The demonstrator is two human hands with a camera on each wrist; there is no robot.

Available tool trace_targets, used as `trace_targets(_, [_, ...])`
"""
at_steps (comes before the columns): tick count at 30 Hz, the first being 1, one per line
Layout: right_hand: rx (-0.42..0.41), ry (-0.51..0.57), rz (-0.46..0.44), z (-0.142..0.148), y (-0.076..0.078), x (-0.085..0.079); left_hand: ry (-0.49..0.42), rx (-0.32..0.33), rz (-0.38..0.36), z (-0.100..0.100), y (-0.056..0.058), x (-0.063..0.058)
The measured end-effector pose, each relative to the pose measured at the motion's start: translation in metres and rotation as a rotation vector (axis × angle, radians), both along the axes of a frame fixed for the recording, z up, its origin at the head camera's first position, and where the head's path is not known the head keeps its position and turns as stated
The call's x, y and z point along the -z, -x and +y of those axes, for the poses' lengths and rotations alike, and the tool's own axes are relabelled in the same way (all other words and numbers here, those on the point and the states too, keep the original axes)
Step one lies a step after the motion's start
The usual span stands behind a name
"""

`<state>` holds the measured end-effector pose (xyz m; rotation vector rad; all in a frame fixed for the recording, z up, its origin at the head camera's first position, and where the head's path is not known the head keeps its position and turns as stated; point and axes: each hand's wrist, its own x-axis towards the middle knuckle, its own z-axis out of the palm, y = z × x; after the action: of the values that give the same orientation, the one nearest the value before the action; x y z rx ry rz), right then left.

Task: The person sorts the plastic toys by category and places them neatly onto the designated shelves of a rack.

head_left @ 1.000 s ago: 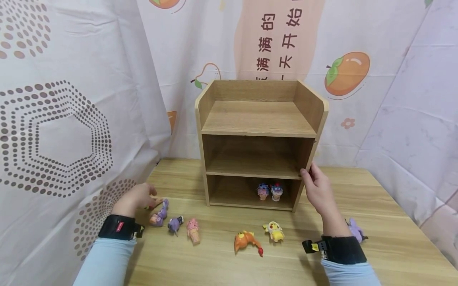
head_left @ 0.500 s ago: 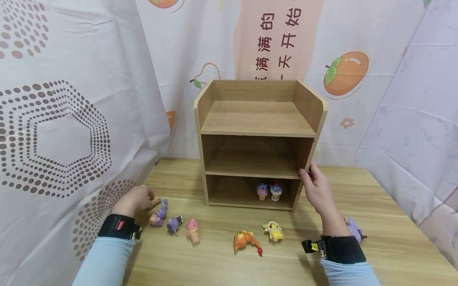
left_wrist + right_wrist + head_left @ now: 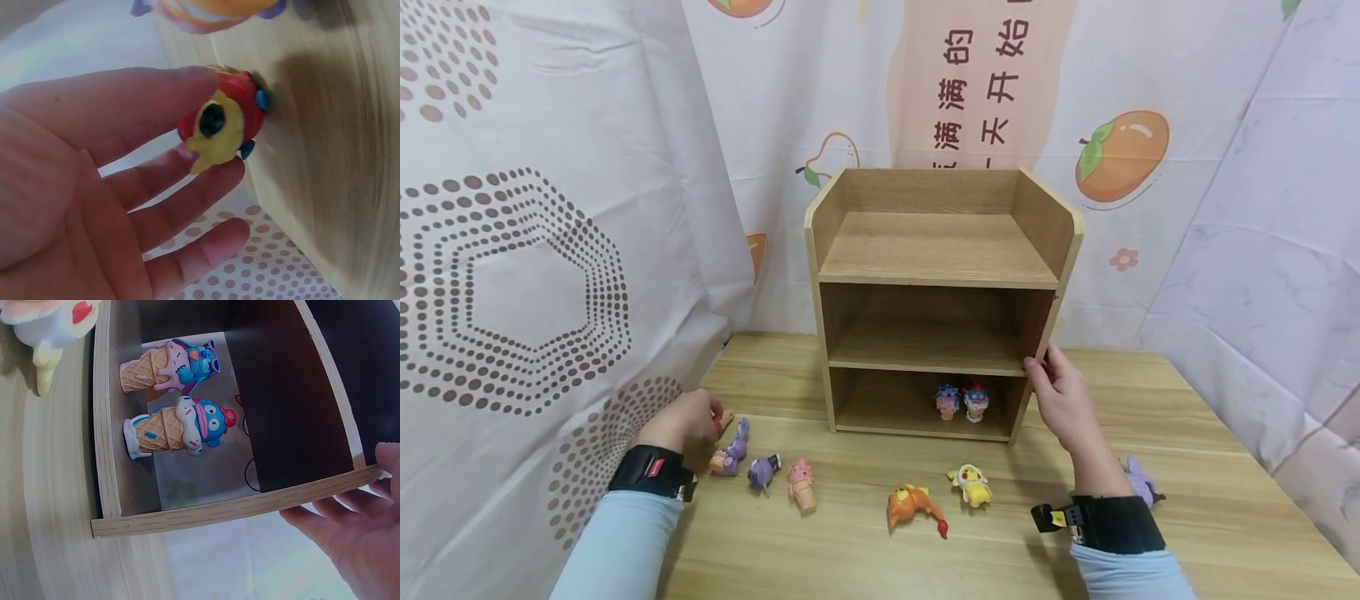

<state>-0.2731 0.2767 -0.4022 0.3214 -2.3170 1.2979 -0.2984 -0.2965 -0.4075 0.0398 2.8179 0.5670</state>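
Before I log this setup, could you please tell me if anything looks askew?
Nothing looks damaged, but the orange figure lies toppled on the table, unlike two upright figures in the bottom compartment of the shelf.

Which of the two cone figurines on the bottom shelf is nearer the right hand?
The white-based cone figurine with a red bobble on its head; the pink-iced cone figurine, wearing purple-rimmed glasses, stands farther from the right hand.
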Motion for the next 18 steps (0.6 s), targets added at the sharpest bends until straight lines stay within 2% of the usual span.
trace_targets(5, [-0.006,-0.006,-0.002,-0.0009,-0.0030,-0.0020,-0.010,-0.043,-0.042,0.0013,-0.0008,-0.0001])
trace_targets(11, [0.014,-0.020,-0.011,-0.0008,-0.0046,-0.0027,-0.034,-0.056,-0.074,0.0045,-0.0027,-0.0010])
trace_targets(18, [0.007,-0.021,-0.009,-0.0006,-0.0047,-0.0028,-0.015,-0.078,-0.103,0.0058,-0.0009,0.0000])
